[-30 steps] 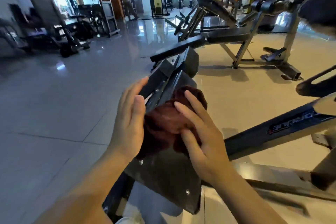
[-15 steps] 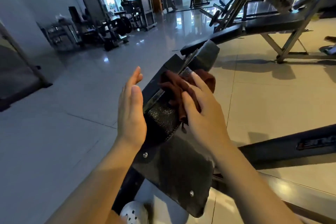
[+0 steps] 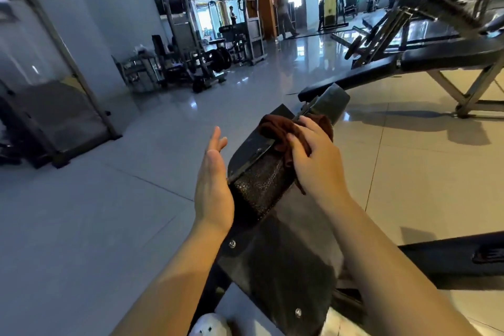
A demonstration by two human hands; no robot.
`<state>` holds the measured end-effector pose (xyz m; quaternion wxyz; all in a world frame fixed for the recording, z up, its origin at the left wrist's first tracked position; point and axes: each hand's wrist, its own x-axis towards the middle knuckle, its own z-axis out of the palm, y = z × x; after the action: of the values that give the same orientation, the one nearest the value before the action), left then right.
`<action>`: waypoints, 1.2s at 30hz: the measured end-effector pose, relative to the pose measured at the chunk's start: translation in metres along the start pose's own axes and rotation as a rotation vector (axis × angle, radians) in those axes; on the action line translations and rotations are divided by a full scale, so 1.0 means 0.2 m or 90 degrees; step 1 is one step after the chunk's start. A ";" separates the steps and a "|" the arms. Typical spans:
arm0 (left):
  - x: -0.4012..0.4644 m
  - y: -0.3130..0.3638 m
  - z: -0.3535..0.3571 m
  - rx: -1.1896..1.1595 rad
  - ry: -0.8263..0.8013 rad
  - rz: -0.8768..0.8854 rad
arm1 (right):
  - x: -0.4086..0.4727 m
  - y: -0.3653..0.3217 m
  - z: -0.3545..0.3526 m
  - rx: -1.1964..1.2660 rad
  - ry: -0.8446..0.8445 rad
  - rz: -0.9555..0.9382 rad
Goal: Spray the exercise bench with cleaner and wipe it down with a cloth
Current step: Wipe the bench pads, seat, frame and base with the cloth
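A black exercise bench runs away from me in the middle of the view, with a textured pad and a metal rail along its left edge. My right hand presses a dark brown cloth onto the bench's upper part, fingers spread over the cloth. My left hand is flat and upright against the bench's left side, fingers straight, holding nothing. No spray bottle is in view.
Another black bench on a metal frame stands at the right rear. Weight machines line the back left, a framed panel stands at far left. People stand far back. A white shoe shows at the bottom.
My right hand has slid the cloth farther up the bench, away from me. The left hand stays flat against the bench's left side. The camera has turned left.
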<state>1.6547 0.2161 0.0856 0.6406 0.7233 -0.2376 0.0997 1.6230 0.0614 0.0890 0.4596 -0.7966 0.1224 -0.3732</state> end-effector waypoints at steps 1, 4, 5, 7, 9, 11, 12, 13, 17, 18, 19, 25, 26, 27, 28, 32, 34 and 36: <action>0.00 0.00 0.01 0.009 0.013 0.001 | -0.02 -0.01 0.00 0.002 0.002 0.011; -0.02 -0.01 0.01 0.007 0.046 0.031 | -0.25 -0.09 0.04 0.032 0.005 -0.028; -0.02 -0.01 0.01 -0.009 0.053 0.030 | -0.35 -0.12 0.06 0.046 -0.005 -0.054; -0.01 0.00 0.01 -0.074 0.053 0.004 | -0.47 -0.15 0.09 0.069 -0.021 -0.076; -0.04 -0.02 0.01 -0.083 0.044 -0.009 | -0.47 -0.14 0.08 0.070 -0.026 -0.087; -0.09 0.00 0.00 0.017 0.031 0.050 | -0.41 -0.10 0.06 0.071 -0.036 -0.118; -0.12 0.00 0.01 0.050 0.030 0.080 | -0.35 -0.07 0.05 0.068 -0.037 -0.121; -0.12 0.01 0.02 0.052 0.026 0.088 | -0.28 -0.03 0.04 0.066 -0.030 -0.112; -0.12 0.00 0.08 0.128 0.112 0.111 | 0.00 0.09 -0.02 0.047 0.000 -0.021; -0.12 0.00 0.09 0.137 0.132 0.121 | 0.02 0.09 -0.02 0.047 0.006 -0.022; -0.12 -0.01 0.10 0.143 0.143 0.120 | 0.00 0.09 -0.02 0.054 0.010 -0.030; -0.10 0.03 0.04 -0.092 0.035 0.014 | -0.49 -0.04 0.01 0.124 -0.079 -0.252; -0.10 0.05 0.01 -0.163 -0.011 -0.033 | -0.54 -0.04 0.00 0.124 -0.095 -0.270; -0.11 0.07 -0.01 -0.205 -0.048 -0.066 | -0.55 -0.03 -0.01 0.113 -0.107 -0.292; -0.12 0.08 -0.03 -0.215 -0.072 -0.077 | -0.54 0.00 -0.02 0.095 -0.119 -0.323; -0.14 0.08 -0.06 -0.121 -0.102 -0.044 | -0.38 0.14 -0.03 0.042 -0.162 -0.452; -0.13 0.07 -0.06 -0.068 -0.109 -0.025 | -0.25 0.24 -0.06 0.026 -0.136 -0.389; -0.13 0.07 -0.05 -0.040 -0.103 -0.016 | -0.12 0.29 -0.10 0.017 -0.104 -0.303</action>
<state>1.6266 0.2305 0.0882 0.6427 0.7117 -0.2826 0.0257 1.6018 0.0300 0.0353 0.3778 -0.8242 -0.1115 -0.4069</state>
